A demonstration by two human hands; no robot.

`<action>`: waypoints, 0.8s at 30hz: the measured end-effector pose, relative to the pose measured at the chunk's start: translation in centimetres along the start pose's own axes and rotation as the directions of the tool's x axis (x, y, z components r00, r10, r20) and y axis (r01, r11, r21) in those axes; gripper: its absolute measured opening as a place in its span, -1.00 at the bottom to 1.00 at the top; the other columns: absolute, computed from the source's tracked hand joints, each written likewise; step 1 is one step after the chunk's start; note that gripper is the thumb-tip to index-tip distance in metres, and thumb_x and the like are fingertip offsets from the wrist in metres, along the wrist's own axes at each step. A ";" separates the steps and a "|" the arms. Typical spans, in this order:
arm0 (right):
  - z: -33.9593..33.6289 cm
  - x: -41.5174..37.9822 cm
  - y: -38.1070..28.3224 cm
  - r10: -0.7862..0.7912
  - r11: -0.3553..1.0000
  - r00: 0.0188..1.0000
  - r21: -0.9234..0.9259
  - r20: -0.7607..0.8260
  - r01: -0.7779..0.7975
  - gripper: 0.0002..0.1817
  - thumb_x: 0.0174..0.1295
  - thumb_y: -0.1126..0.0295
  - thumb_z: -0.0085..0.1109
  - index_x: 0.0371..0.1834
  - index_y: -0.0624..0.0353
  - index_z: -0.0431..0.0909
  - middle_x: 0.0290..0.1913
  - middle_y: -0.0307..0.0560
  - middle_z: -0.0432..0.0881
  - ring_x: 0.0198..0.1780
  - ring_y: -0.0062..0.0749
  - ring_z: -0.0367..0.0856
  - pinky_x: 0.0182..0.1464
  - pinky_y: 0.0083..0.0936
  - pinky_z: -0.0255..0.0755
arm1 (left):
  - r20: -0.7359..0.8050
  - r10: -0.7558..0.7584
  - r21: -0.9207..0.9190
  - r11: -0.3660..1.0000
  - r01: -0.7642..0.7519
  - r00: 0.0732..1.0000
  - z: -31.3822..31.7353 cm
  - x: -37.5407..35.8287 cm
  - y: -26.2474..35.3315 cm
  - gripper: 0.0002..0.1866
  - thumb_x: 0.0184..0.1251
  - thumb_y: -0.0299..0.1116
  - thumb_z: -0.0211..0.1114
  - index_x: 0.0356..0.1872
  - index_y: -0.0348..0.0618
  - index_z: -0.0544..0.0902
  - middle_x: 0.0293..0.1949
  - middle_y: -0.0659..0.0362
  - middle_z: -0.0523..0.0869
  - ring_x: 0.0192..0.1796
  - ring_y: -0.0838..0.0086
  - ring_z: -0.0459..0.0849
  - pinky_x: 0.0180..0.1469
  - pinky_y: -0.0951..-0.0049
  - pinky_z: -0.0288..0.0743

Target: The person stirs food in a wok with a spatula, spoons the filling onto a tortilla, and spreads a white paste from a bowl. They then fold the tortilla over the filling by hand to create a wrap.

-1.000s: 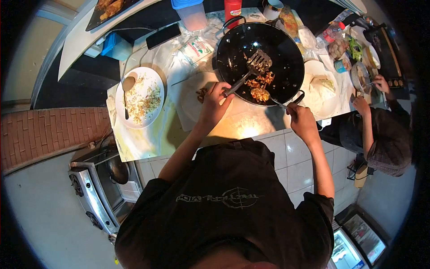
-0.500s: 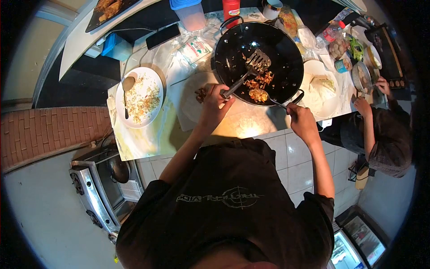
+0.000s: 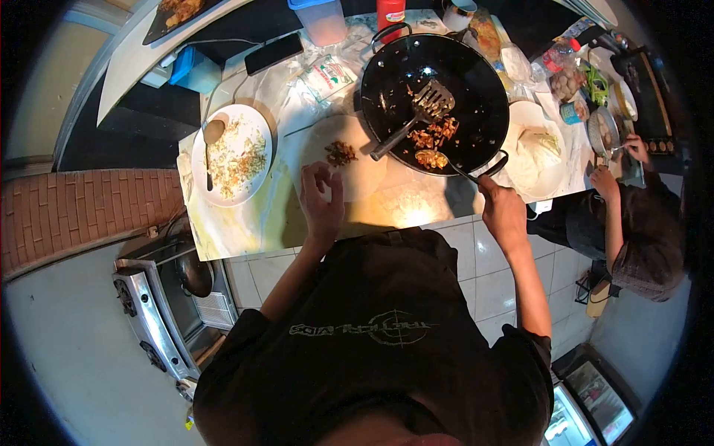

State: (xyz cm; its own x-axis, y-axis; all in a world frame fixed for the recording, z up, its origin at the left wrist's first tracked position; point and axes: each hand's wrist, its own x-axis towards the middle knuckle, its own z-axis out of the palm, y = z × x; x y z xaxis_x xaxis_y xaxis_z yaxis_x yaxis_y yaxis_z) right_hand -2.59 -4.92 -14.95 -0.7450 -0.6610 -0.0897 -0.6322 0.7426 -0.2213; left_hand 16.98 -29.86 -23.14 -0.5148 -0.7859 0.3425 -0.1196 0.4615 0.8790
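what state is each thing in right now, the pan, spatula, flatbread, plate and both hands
black pan: on the counter, a little cooked filling inside
slotted spatula: resting in the pan, unheld
flatbread: flat, small heap of filling on it
white plate: holds rice-like food, spoon at its edge
left hand: open, empty, beside the flatbread
right hand: gripping the pan's handle

Far left: we see a white plate point(image 3: 232, 152) of rice with a spoon point(image 3: 210, 141).
Back edge: black phone point(image 3: 274, 53), red bottle point(image 3: 390, 12).
Right: a co-worker's sleeve point(image 3: 647, 223).
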 end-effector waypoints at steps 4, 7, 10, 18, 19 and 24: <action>0.2 -0.7 -0.5 0.011 0.997 1.000 -0.080 -0.025 -0.013 -0.74 0.17 0.52 0.14 -0.09 -0.02 0.61 -0.45 0.22 0.67 -0.36 0.12 0.69 -0.30 -0.07 0.57 | 0.005 -0.053 0.037 0.998 0.052 0.999 -0.7 -1.2 -0.9 -0.84 0.42 -0.43 0.22 -0.07 -0.20 0.49 -0.33 0.22 0.53 -0.32 0.56 0.43 -0.24 0.50 0.36; 0.5 -0.8 -0.3 0.015 0.997 1.000 -0.081 -0.014 -0.016 -0.72 0.14 0.53 0.15 -0.09 -0.01 0.60 -0.45 0.22 0.67 -0.36 0.11 0.70 -0.30 -0.07 0.58 | -0.004 -0.108 0.055 0.993 0.108 0.994 -1.1 -1.6 -1.7 -0.83 0.44 -0.42 0.21 -0.06 -0.22 0.49 -0.33 0.22 0.53 -0.33 0.57 0.44 -0.25 0.51 0.37; 0.5 -0.8 -0.4 0.017 0.996 1.000 -0.092 0.006 -0.017 -0.70 0.12 0.56 0.13 -0.08 -0.01 0.60 -0.44 0.21 0.67 -0.34 0.11 0.70 -0.30 -0.07 0.57 | -0.008 -0.167 0.041 0.985 0.168 0.986 -1.6 -1.8 -2.2 -0.82 0.45 -0.41 0.21 -0.04 -0.23 0.49 -0.32 0.20 0.55 -0.33 0.57 0.47 -0.25 0.50 0.40; 0.0 -0.6 -0.7 0.022 0.997 1.000 -0.077 -0.001 -0.022 -0.73 0.14 0.56 0.12 -0.10 0.00 0.59 -0.45 0.20 0.67 -0.34 0.12 0.70 -0.29 -0.07 0.57 | -0.058 -0.230 0.094 0.968 0.235 0.971 -2.2 -2.1 -2.8 -0.83 0.46 -0.39 0.19 -0.05 -0.24 0.50 -0.29 0.19 0.57 -0.35 0.57 0.51 -0.27 0.50 0.42; -0.1 -0.6 -0.7 0.024 0.997 1.000 -0.077 -0.004 -0.024 -0.74 0.15 0.55 0.13 -0.11 0.00 0.59 -0.46 0.20 0.67 -0.34 0.12 0.70 -0.29 -0.07 0.57 | -0.062 -0.227 0.093 0.968 0.232 0.972 -2.3 -2.2 -2.9 -0.83 0.46 -0.39 0.19 -0.05 -0.24 0.50 -0.29 0.19 0.57 -0.35 0.57 0.51 -0.27 0.50 0.42; 0.1 -0.6 -0.4 -0.010 0.997 1.000 -0.081 -0.003 0.010 -0.74 0.16 0.54 0.15 -0.09 0.01 0.59 -0.46 0.20 0.67 -0.35 0.12 0.70 -0.30 -0.07 0.56 | -0.056 -0.354 -0.067 0.934 0.350 0.934 -2.3 -3.0 -6.3 -0.80 0.48 -0.32 0.19 -0.07 -0.23 0.51 -0.25 0.20 0.57 -0.36 0.56 0.55 -0.30 0.49 0.43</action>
State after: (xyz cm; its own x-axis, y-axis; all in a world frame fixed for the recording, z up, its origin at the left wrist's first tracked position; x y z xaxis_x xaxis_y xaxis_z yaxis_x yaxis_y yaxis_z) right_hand -1.87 -4.89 -14.91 -0.7393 -0.6680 -0.0843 -0.6546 0.7424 -0.1427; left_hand 21.23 -31.32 -29.00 -0.3904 -0.9202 0.0275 -0.2350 0.1285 0.9635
